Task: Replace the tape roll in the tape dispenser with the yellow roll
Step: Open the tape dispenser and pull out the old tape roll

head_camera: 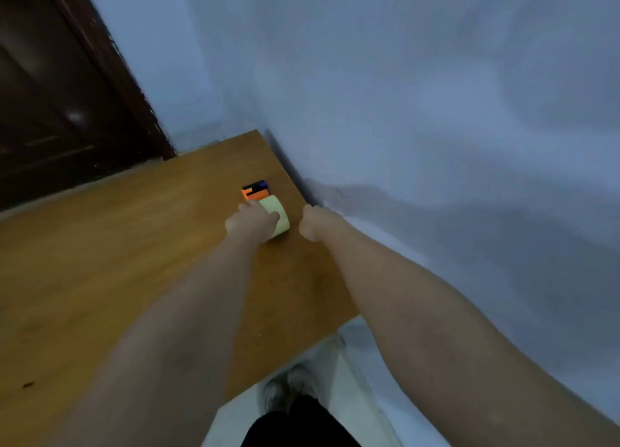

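A pale yellow tape roll (277, 212) stands on edge on the wooden table (117, 245), near the wall. My left hand (251, 220) grips the roll from its left side, thumb across its face. Right behind the roll lies the orange and black tape dispenser (255, 191), touching or almost touching it. My right hand (315, 223) hovers just right of the roll with its fingers curled and nothing in them. The frame is blurred, so whether the dispenser holds a roll stays hidden.
A pale blue wall (436, 111) runs along the table's right edge, close to my right hand. A dark wooden door (57, 94) stands at the far left. Below the table's near edge I see my shoes (288, 389) on a light floor.
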